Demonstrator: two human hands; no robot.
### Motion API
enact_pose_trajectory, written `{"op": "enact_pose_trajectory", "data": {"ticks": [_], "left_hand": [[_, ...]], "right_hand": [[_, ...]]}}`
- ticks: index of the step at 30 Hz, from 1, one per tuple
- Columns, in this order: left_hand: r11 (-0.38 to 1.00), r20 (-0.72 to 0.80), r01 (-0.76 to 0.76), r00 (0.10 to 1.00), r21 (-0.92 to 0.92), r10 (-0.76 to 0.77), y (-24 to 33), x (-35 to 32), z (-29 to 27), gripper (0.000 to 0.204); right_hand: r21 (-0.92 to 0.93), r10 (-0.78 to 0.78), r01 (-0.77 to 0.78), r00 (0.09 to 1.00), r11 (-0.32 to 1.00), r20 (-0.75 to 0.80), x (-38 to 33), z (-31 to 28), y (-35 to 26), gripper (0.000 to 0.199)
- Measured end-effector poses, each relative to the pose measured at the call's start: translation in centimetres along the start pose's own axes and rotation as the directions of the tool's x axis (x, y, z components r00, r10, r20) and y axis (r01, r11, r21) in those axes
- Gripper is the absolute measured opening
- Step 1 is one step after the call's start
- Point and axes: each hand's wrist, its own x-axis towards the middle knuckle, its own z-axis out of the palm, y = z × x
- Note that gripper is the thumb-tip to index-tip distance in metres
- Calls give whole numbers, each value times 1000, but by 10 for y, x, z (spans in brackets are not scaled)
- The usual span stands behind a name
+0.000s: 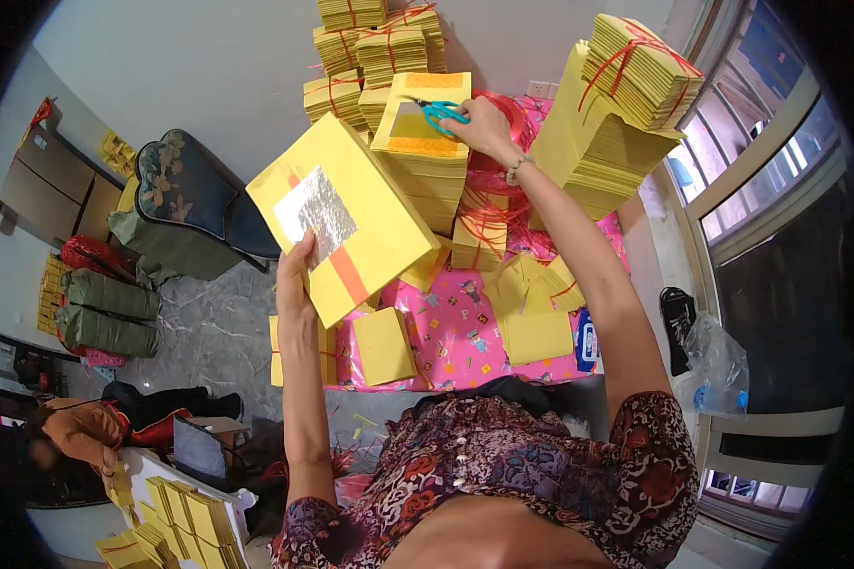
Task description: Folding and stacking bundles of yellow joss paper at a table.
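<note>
My left hand (297, 275) holds up a thick stack of yellow paper sheets (351, 209) by its lower edge; the top sheet bears a silver foil square and an orange stripe. My right hand (484, 123) reaches forward and grips teal-handled scissors (438, 112), resting them on top of a tall pile of yellow paper (425, 152). Both arms stretch over a table with a pink patterned cloth (455, 337).
Bundles of yellow paper tied with red string (636, 71) are stacked at the back and right. Smaller yellow packs (384, 343) lie on the cloth. A dark cushioned chair (185, 194) stands left. Another person (85, 431) sits at lower left. Windows run along the right.
</note>
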Motion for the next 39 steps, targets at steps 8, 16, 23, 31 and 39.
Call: {"op": "enact_pose_trajectory", "data": {"ticks": [8,16,23,31,39], "left_hand": [[992,88,106,990,73,-113,11,91,77,32],[956,176,108,971,273,-160,-31,209,134,26],[896,217,144,943,421,-254,-41,256,136,28],[814,192,264,891,517,-411,-37,272,137,27],[762,201,281,859,584,-471,-38,285,126,22]], "right_hand": [[774,356,-153,929,614,-99,-34,-18,41,29],[872,489,-188,870,452,-66,-107,-60,49,24],[833,471,-210,879,511,-67,-156,-80,59,19],[827,474,-242,880,507,-33,-190,-75,74,17],[842,507,-291,862,455,24,-205,-66,75,16]]}}
